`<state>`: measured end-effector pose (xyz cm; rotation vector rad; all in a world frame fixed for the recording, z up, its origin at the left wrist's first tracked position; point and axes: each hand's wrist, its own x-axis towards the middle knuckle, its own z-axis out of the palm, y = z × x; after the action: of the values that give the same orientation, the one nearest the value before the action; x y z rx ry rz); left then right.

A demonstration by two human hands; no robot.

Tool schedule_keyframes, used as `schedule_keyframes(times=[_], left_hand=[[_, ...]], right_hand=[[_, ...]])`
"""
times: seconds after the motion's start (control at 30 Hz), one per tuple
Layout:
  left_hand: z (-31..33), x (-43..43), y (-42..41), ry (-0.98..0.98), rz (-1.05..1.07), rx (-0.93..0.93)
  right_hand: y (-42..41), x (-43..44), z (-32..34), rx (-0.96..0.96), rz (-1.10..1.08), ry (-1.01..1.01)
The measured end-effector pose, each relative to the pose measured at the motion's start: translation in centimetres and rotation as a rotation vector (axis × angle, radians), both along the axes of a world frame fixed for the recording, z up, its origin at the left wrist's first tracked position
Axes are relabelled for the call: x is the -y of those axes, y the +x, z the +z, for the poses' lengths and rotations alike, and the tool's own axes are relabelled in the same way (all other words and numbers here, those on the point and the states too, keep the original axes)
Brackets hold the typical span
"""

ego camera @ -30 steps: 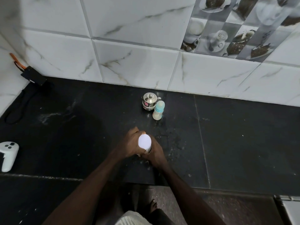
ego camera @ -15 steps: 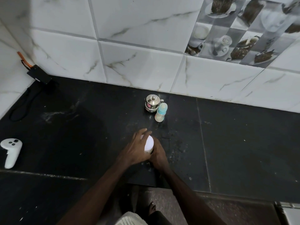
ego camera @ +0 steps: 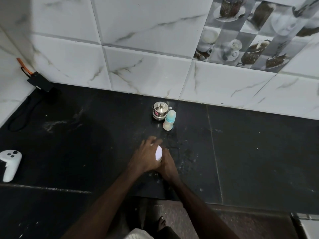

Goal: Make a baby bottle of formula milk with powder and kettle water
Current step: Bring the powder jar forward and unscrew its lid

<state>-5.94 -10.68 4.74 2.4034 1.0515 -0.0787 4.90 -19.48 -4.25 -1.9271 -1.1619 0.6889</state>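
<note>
Two-handed hold, left grip [ego camera: 146, 156] curled over lid [ego camera: 159, 153] (blurred), right grip [ego camera: 168, 166] wrapped round jar [ego camera: 160, 160]

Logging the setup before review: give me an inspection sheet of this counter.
Surface: black stone counter, pale specks and smears.
Job's things: steel kettle and blue-collared baby bottle upright by the wall, side by side; white-lidded container nearer.
Clutter: white controller at left.
Hands: left hand over the container's lid, blurred; right hand round its body.
Cables: black cable looped from a black box with an orange lead.
Surroundings: marbled wall tiles.
</note>
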Motion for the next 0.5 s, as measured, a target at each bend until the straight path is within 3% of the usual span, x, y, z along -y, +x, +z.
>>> schedule_keyframes(times=[0.13, 0.33, 0.4, 0.5], left_hand=[[0.8, -0.1, 0.5, 0.003, -0.024, -0.057], [1.0, 0.8, 1.9, 0.022, 0.315, -0.136], [0.8, 0.9, 1.7, -0.026, 0.289, -0.104], [0.5, 0.4, 1.3, -0.042, 0.078, -0.069]], right_hand=[[-0.3, 0.4, 0.9, -0.012, -0.016, -0.052], [-0.3, 0.1, 1.7, -0.101, -0.025, 0.048], [-0.3, 0.0, 1.5, -0.109, -0.054, 0.069], [-0.4, 0.2, 2.5, -0.096, -0.087, 0.093]])
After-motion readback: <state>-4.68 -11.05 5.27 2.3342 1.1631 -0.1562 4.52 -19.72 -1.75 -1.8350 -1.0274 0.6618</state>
